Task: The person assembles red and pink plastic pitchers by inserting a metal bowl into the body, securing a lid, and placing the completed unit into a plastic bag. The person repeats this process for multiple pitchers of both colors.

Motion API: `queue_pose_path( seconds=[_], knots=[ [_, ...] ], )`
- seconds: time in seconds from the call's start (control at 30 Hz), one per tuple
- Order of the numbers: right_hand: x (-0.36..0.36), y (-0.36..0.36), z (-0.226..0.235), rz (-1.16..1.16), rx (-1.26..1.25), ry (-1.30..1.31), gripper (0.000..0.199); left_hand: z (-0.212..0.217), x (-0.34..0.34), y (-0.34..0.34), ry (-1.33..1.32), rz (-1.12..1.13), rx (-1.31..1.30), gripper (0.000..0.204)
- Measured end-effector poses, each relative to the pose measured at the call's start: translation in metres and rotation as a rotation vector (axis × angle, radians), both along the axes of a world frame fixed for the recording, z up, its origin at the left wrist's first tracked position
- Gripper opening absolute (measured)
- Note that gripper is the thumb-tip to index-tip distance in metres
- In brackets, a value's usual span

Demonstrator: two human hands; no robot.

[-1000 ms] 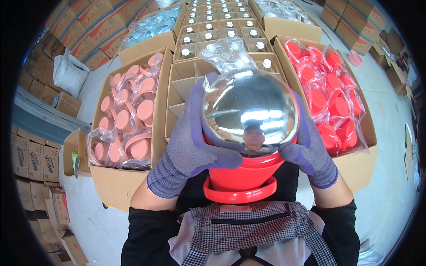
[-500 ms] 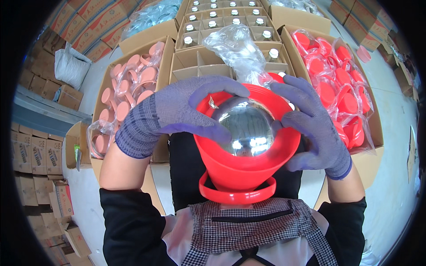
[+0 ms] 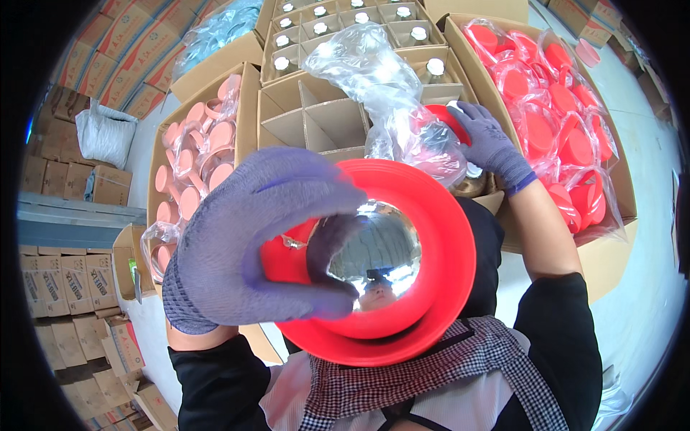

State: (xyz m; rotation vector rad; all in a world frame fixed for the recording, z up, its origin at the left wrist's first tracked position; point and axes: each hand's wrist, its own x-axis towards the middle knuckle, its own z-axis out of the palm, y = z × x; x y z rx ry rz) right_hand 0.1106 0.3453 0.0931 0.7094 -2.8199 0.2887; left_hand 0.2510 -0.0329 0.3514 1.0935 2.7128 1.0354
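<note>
A red, flared plastic housing [image 3: 442,237] is in front of my body, tilted, with a mirror-bright silver dome [image 3: 384,251] inside it, probably a glass flask liner. My left hand [image 3: 251,237], in a purple-grey glove, has its thumb and fingers curled round the dome; motion blurs it. The housing's underside is hidden. Farther off, my right hand [image 3: 490,140], gloved likewise, closes on a red rounded plastic piece [image 3: 449,123] at the right side of the divided carton. A clear plastic bag [image 3: 374,79] lies against that piece; the fingertips are partly hidden.
A divided carton [image 3: 309,118] with white-capped bottles [image 3: 435,68] stands ahead. Pink bagged parts [image 3: 190,161] fill a carton on the left; red bagged parts [image 3: 575,147] fill one on the right. Stacked cartons [image 3: 68,280] line the left, near a white sack [image 3: 106,136].
My right hand has left the housing and reached forward to the red piece by the bag. The housing has tipped and come nearer, while my left hand stays at the dome.
</note>
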Motion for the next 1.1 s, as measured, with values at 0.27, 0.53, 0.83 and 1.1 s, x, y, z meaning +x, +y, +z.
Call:
queue_pose_path(
  seconds=[0.27, 0.53, 0.83, 1.1],
  knots=[
    [-0.012, -0.049, 0.000, 0.010, 0.040, -0.338, 0.055, -0.017, -0.018, -0.015, -0.044, -0.172, -0.036, 0.067],
    [-0.008, -0.004, 0.105, -0.353, -0.047, 0.011, 0.061, -0.036, -0.030, -0.032, -0.300, 0.253, 0.829, 0.048],
    [0.108, -0.145, 0.264, 0.316, -1.190, -0.375, 0.059, -0.006, -0.043, 0.016, -0.157, 0.243, 0.739, 0.051],
    [0.124, -0.071, 0.195, 0.154, -0.571, 0.150, 0.036, -0.048, 0.021, -0.082, -0.296, 0.498, 0.684, 0.052]
  ],
)
